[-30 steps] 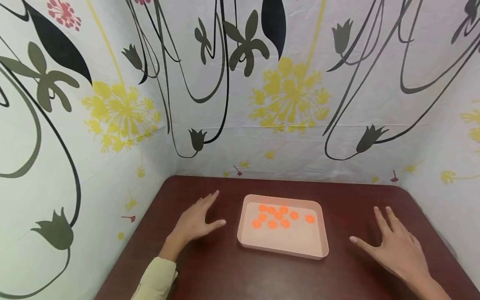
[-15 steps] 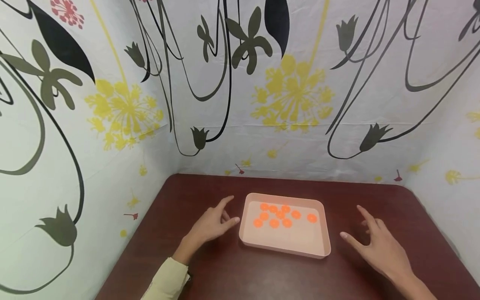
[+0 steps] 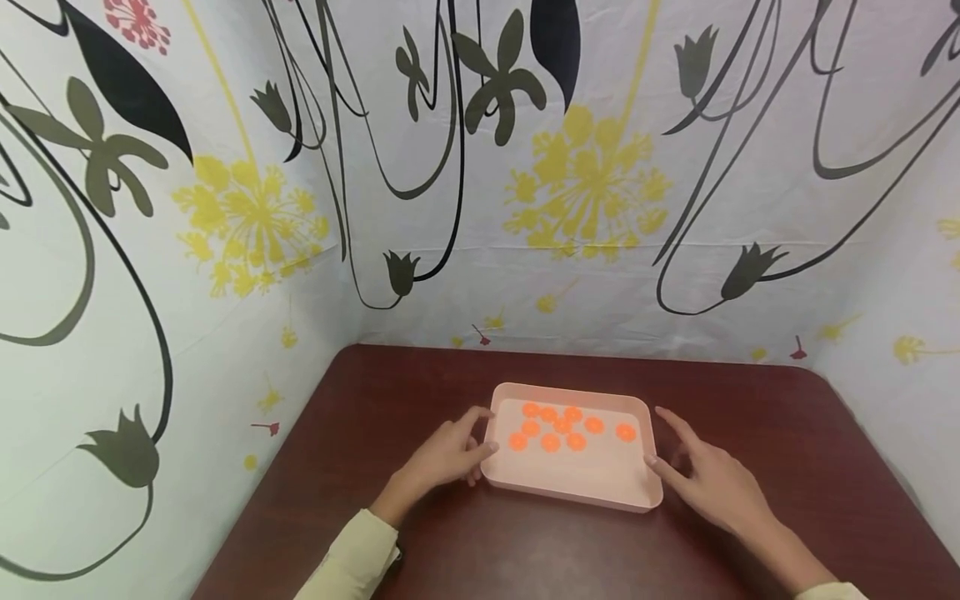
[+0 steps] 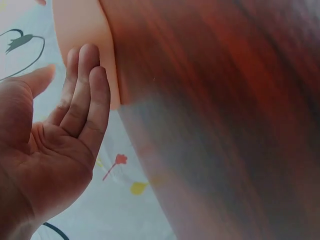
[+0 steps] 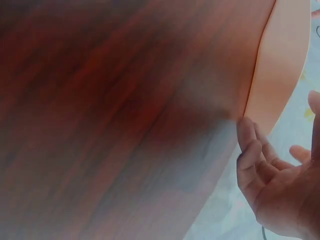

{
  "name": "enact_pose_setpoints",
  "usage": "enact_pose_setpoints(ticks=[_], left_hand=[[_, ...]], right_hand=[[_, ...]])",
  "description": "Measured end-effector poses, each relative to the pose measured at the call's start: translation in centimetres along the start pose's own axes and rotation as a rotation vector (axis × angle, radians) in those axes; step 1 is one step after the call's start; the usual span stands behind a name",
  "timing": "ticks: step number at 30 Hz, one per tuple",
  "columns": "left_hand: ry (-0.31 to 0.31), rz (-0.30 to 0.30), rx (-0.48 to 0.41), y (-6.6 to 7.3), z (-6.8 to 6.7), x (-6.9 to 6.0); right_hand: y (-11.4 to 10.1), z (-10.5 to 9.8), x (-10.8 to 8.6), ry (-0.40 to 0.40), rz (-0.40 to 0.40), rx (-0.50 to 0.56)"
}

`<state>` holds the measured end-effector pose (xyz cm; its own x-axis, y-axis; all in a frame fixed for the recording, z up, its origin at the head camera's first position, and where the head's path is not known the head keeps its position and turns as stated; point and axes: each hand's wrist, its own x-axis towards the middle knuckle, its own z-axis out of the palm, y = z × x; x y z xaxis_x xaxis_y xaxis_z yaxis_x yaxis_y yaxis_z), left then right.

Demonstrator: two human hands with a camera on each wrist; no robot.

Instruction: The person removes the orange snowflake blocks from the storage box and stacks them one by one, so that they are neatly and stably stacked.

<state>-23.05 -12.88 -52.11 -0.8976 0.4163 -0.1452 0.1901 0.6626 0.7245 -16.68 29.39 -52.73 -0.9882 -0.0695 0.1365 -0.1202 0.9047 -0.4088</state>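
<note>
A shallow peach-coloured tray (image 3: 600,479) lies flat on the table, with several small flat orange discs (image 3: 551,442) inside, mostly toward its far left. What kind of discs they are is too small to tell. My left hand (image 3: 442,454) is at the tray's left side, thumb by the rim. In the left wrist view, the left hand (image 4: 62,155) has its fingers extended against the tray's outer wall (image 4: 82,25), thumb apart. At the opposite side is my right hand (image 3: 716,483), thumb at the rim. The right wrist view shows the right hand (image 5: 275,190) with loosely bent fingers beside the tray wall (image 5: 282,55).
The dark reddish-brown table (image 3: 480,550) has rounded far corners. A white cloth (image 3: 480,208) printed with flowers and vines hangs behind it and along both sides.
Both hands have moved inward, the left to the right and the right to the left, from apart from the tray to its two sides. Tray and discs look unmoved on the table.
</note>
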Motion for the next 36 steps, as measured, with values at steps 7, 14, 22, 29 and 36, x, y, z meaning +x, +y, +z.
enact_pose_setpoints(ticks=[7,14,22,29,36], left_hand=[[0.060,-0.022,-0.042,0.2,0.6,0.0],[0.066,-0.074,-0.042,0.5,0.8,0.2],[0.036,-0.077,-0.045,0.4,0.6,0.5],[0.028,-0.086,-0.056,0.5,0.6,0.7],[0.016,-0.086,-0.074,0.7,0.4,0.6]], right_hand=[[-0.4,0.7,1.3,-0.001,-0.013,-0.014],[-0.3,1.4,2.8,-0.041,-0.034,-0.012],[0.0,2.3,4.5,-0.125,0.040,0.043],[-0.7,2.7,5.2,-0.125,0.090,0.116],[-1.3,2.5,5.1,-0.133,0.111,0.146]])
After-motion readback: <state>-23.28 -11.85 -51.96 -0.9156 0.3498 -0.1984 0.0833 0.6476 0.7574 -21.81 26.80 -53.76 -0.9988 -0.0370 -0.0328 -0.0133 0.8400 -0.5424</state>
